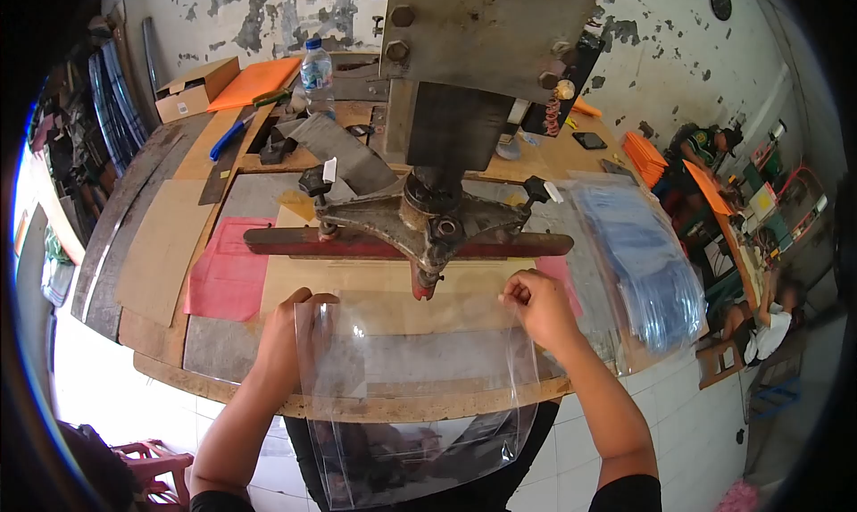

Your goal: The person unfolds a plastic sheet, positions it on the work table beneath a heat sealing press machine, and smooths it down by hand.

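A clear plastic sheet [420,360] hangs over the front edge of the worktable, its upper edge just in front of the press head. My left hand [303,311] grips its upper left corner, fingers partly seen through the plastic. At the upper right corner, my right hand [533,299] pinches the sheet between thumb and fingers. The metal press head [433,213] with its long reddish bar [357,242] stands above the table, just beyond both hands. Pink sheet material [230,275] lies under the bar's left end.
A stack of clear bluish plastic [638,262] lies on the right. Cardboard [161,244] covers the left side. Behind are a water bottle [316,74], a box [196,90], orange sheets [254,82] and a phone [589,141]. Two people [705,146] sit at the far right.
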The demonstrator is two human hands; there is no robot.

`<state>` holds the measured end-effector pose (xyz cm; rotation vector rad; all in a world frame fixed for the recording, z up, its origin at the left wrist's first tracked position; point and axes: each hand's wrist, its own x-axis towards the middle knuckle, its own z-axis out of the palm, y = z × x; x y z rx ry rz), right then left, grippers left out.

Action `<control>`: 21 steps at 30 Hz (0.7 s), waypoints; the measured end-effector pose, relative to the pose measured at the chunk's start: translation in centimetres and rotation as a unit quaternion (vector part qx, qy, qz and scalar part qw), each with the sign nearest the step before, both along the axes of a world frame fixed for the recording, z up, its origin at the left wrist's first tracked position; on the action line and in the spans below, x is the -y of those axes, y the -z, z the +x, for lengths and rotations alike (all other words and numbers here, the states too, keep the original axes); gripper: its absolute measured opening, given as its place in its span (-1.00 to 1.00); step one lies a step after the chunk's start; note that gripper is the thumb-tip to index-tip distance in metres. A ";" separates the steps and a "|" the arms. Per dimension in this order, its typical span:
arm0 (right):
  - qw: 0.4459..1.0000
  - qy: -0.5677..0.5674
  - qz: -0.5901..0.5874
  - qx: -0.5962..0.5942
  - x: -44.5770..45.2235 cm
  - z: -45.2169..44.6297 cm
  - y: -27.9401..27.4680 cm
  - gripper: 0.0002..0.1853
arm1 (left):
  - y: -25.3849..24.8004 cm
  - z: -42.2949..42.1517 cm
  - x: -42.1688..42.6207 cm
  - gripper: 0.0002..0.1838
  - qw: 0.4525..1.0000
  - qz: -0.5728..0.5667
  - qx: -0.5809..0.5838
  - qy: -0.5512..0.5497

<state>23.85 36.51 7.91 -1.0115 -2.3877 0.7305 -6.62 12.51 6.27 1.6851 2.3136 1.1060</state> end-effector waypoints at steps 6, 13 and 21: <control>0.998 -0.048 0.045 -0.007 0.6 0.3 -0.1 -0.94 | -0.9 0.4 0.1 -0.70 0.997 -0.069 -0.040 -0.003; 0.993 -0.093 0.069 0.020 0.4 1.0 -0.8 -0.90 | -1.0 0.8 0.1 -0.65 0.995 -0.068 -0.066 -0.006; 0.981 -0.100 0.048 0.158 1.8 2.6 -1.9 -0.47 | -2.3 1.5 0.0 -0.65 0.993 -0.105 -0.039 -0.021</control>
